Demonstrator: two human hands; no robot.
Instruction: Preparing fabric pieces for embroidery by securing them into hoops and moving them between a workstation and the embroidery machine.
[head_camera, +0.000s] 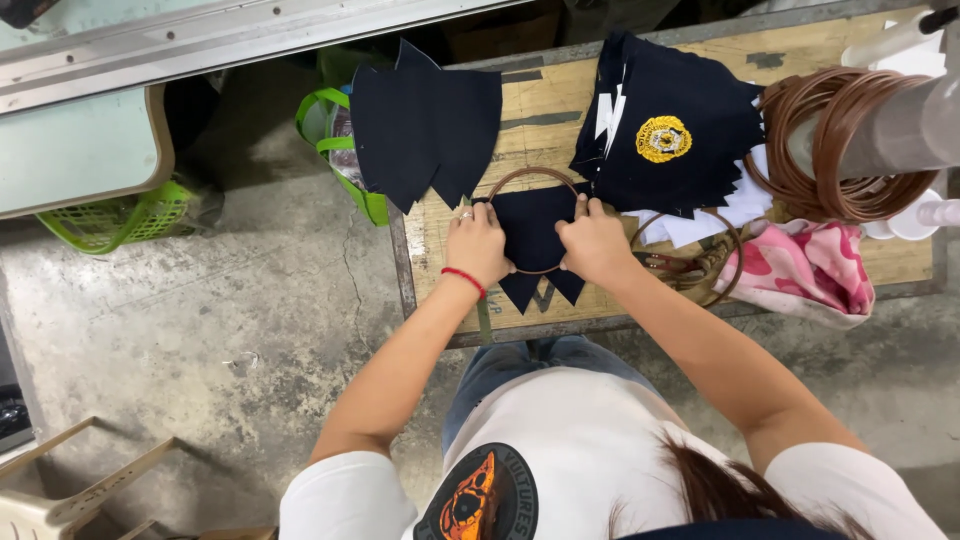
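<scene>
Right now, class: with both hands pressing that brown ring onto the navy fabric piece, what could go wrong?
The navy fabric piece could shift under the brown ring if the left hand or right hand presses unevenly. The dark fabric stack overhangs the wooden table edge and might slide off.

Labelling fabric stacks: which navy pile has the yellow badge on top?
The right pile, beside the brown ring coil. A round yellow badge shows on it. The left pile and the piece under both hands are plain navy.
</scene>
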